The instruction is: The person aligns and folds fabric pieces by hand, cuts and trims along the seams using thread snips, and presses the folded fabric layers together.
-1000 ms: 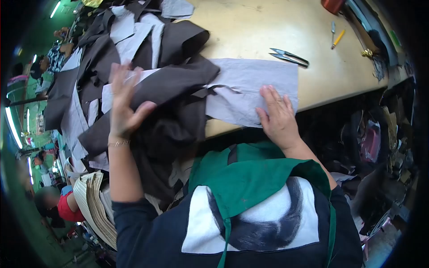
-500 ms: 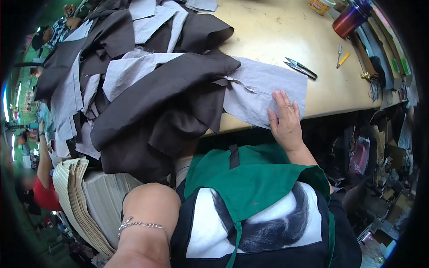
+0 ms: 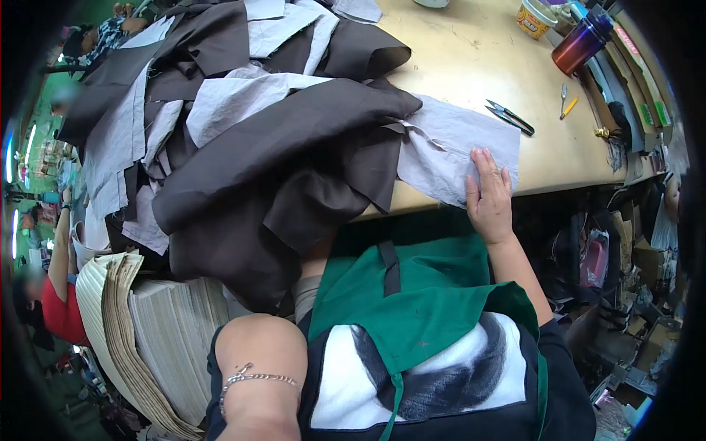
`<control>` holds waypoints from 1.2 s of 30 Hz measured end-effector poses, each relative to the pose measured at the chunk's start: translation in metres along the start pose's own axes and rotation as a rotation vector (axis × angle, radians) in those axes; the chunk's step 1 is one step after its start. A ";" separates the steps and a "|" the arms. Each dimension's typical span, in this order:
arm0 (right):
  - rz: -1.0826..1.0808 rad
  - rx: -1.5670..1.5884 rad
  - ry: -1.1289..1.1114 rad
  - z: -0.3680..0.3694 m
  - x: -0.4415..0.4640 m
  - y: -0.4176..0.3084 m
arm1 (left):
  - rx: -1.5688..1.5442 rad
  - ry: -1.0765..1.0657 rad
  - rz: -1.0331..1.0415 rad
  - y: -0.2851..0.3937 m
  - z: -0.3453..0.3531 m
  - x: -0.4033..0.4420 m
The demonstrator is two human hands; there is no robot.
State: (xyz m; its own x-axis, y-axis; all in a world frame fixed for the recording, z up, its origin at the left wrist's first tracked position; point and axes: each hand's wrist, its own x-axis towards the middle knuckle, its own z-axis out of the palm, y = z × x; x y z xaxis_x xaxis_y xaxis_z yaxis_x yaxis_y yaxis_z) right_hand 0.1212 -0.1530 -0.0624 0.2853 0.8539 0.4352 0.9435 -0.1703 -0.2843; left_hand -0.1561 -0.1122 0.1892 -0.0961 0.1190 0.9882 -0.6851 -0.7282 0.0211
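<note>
My right hand (image 3: 490,195) lies flat on the light grey cloth piece (image 3: 456,143) near the table's front edge, fingers stretched out and slightly apart. Dark brown cloth (image 3: 257,140) is heaped left of it, folded over more grey pieces and hanging off the edge. A narrow dark strip and a crease show where the grey piece meets the brown cloth. Thread snips (image 3: 510,117) lie just behind the grey piece. My left arm is bent up toward the camera, with a chain bracelet (image 3: 261,377) on it; my left hand is out of frame.
On the table (image 3: 448,55) stand a red-blue tumbler (image 3: 581,45) and a yellow tub (image 3: 535,18); a yellow pencil-like tool (image 3: 568,108) lies nearer. A thick paper stack (image 3: 173,338) is at lower left. A person in red (image 3: 62,309) is at the far left.
My left hand has left the brown cloth and moved down out of the frame, its arm now bent. My right hand stays on the grey piece. The view has shifted, showing the tumbler and tub.
</note>
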 end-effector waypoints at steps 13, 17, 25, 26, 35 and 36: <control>0.016 -0.022 0.046 0.010 -0.002 0.005 | 0.575 -0.588 -0.643 -0.153 -0.001 -0.170; 0.041 -0.016 0.040 0.009 -0.001 0.002 | 1.039 -0.795 -0.743 -0.178 -0.027 -0.217; 0.075 -0.082 0.037 0.012 0.002 -0.015 | 1.114 -0.859 -1.076 -0.164 -0.060 -0.208; 0.068 -0.085 0.028 0.011 0.003 -0.020 | 1.107 -0.863 -1.095 -0.162 -0.064 -0.209; -0.090 -0.097 0.033 0.004 -0.014 -0.040 | 0.812 -0.952 -1.140 -0.151 -0.100 -0.211; -0.108 -0.076 0.014 0.000 -0.009 -0.037 | 0.769 -0.950 -1.117 -0.153 -0.101 -0.211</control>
State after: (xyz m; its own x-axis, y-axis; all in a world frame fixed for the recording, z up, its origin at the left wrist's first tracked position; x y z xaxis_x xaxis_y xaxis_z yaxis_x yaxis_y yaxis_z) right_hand 0.0836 -0.1548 -0.0558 0.1828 0.8625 0.4719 0.9788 -0.1148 -0.1693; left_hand -0.1045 0.0424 -0.0375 0.8116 0.5611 0.1624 0.4139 -0.7486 0.5180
